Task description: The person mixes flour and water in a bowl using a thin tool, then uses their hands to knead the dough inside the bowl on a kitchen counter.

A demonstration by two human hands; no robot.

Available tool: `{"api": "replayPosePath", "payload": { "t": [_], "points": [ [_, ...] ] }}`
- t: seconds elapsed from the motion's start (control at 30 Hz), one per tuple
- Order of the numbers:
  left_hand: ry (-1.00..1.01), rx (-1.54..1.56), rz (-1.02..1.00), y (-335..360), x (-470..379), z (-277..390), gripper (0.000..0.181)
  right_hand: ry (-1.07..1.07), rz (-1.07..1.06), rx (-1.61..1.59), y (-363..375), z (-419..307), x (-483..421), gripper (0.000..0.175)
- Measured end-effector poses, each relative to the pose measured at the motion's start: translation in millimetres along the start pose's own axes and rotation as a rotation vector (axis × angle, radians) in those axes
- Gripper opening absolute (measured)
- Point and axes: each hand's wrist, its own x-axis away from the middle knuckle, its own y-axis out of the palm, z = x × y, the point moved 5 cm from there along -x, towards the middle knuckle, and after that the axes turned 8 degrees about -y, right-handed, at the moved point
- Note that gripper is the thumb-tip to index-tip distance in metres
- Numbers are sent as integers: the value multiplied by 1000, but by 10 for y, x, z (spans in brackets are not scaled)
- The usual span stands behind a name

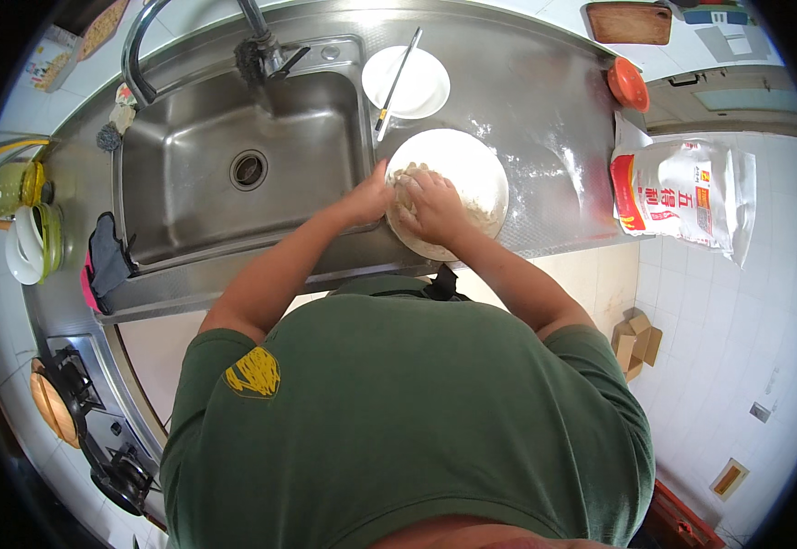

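A large white bowl [470, 161] stands on the steel counter right of the sink, with pale dough [405, 185] at its left side and loose flour lower down inside. My right hand [433, 206] presses on the dough, its fingers spread over it. At the bowl's left rim, my left hand [373, 195] touches the outer edge; whether its hidden fingers grip the rim cannot be told. Behind the bowl is a smaller white bowl [429, 82] with a pair of chopsticks [398, 82] lying across it.
A steel sink [186, 178] with a faucet [139, 68] is at the left. Flour lies scattered on the counter [542, 192] at right. A flour bag [687, 195] and an orange bowl [628, 84] are at the right end. Gloves [110, 257] lie by the sink's left corner.
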Motion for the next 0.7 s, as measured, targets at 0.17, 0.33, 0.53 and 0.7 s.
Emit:
{"api": "replayPosePath", "payload": {
  "t": [0.17,0.33,0.53,0.7],
  "points": [
    [146,79,18,63,-29,-122,61,117,63,73,130,62,-56,20],
    [109,138,-39,18,0,-44,59,140,200,-20,148,297,-179,16],
    [-105,48,-54,-20,75,91,61,374,209,-413,-109,566,44,32],
    [31,37,27,28,-111,-222,69,285,34,-101,-408,385,328,34]
  ]
}}
